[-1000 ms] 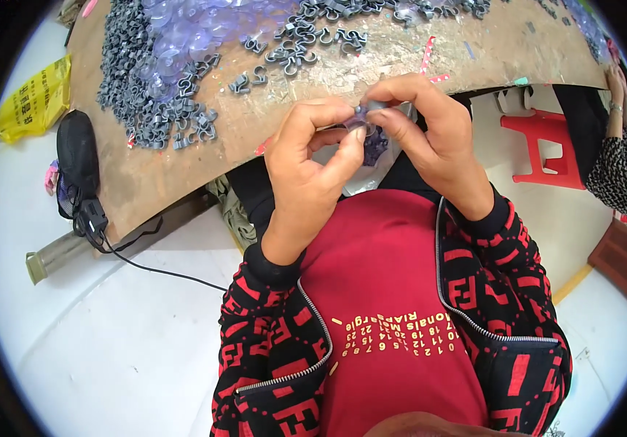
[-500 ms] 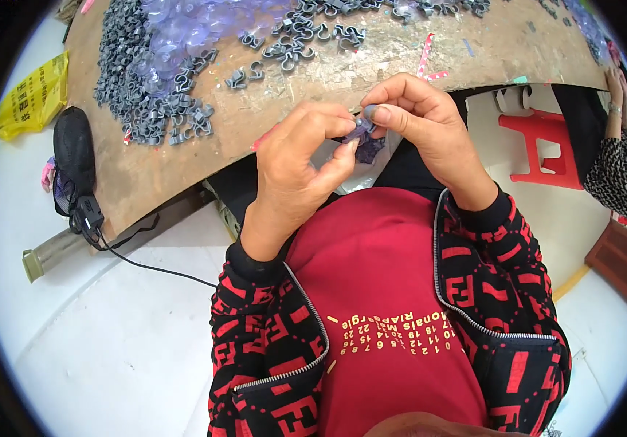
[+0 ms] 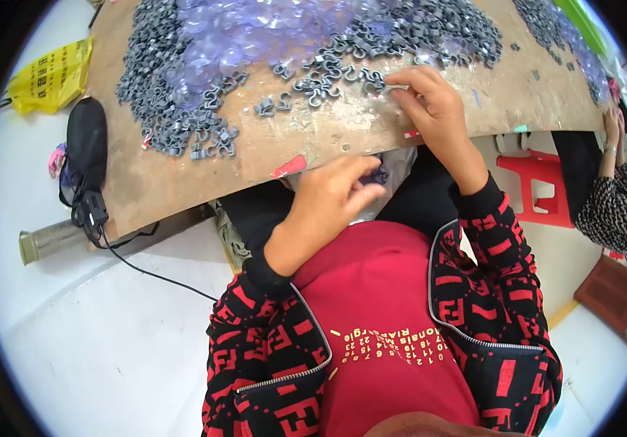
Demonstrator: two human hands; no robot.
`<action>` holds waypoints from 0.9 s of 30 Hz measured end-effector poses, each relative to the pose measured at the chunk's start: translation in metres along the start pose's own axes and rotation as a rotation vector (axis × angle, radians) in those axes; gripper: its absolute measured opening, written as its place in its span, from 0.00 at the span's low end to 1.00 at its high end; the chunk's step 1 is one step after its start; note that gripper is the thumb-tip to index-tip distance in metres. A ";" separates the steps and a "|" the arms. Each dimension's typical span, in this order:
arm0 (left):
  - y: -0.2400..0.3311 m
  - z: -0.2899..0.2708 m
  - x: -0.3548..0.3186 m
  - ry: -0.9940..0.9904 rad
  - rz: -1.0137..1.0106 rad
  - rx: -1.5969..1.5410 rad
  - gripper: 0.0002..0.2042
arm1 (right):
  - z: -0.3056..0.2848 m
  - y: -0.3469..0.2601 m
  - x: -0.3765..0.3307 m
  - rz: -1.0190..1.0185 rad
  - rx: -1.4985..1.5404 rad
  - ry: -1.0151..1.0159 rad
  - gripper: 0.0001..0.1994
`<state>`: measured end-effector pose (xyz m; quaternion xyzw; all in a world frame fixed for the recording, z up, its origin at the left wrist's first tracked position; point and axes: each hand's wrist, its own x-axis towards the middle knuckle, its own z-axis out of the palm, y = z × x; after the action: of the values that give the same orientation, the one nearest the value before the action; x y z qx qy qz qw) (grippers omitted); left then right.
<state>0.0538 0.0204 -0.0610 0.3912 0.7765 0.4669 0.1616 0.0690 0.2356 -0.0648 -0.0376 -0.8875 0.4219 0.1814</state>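
Observation:
My right hand (image 3: 433, 113) reaches over the table's near edge, thumb and forefinger apart, its fingertips beside a loose cluster of grey plastic clips (image 3: 322, 81). No piece shows between those fingers. Lower and to the left, my left hand (image 3: 328, 200) hovers over my lap with thumb and fingers apart; nothing is visible in it. Just past its fingertips, dark purplish pieces (image 3: 379, 173) lie in a clear plastic bag (image 3: 401, 166) between my legs. Clear, violet-tinted suction cups (image 3: 248, 36) form a big heap at the back of the table.
More grey clips (image 3: 149, 73) are piled at the table's left (image 3: 138, 178). A yellow bag (image 3: 52, 76), a black pouch (image 3: 86, 142) and a black cable (image 3: 157, 269) are at far left. At right are a red stool (image 3: 539, 186) and another person's patterned sleeve (image 3: 616, 207).
My hands, together earlier around a small clear piece and a grey clip, have separated. The right went up to the clips on the table; the left dropped lower and opened, the piece gone from it.

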 end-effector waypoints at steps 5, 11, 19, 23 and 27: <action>-0.024 -0.047 0.016 0.380 0.038 0.243 0.08 | 0.021 0.007 0.014 -0.294 -0.396 0.019 0.11; -0.048 -0.084 0.046 0.579 0.029 0.372 0.06 | 0.022 0.007 0.012 -0.270 -0.288 0.022 0.11; -0.065 -0.082 0.106 0.501 0.203 0.661 0.04 | 0.020 0.010 0.002 -0.158 -0.135 0.064 0.11; -0.062 -0.075 0.111 0.383 0.189 0.752 0.03 | 0.018 0.006 0.003 -0.133 -0.108 0.081 0.12; -0.062 -0.071 0.117 0.302 0.210 0.885 0.05 | 0.018 0.010 0.003 -0.141 -0.040 0.085 0.11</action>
<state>-0.0935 0.0508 -0.0639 0.4267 0.8717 0.1567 -0.1831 0.0592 0.2295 -0.0820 0.0036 -0.8877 0.3884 0.2474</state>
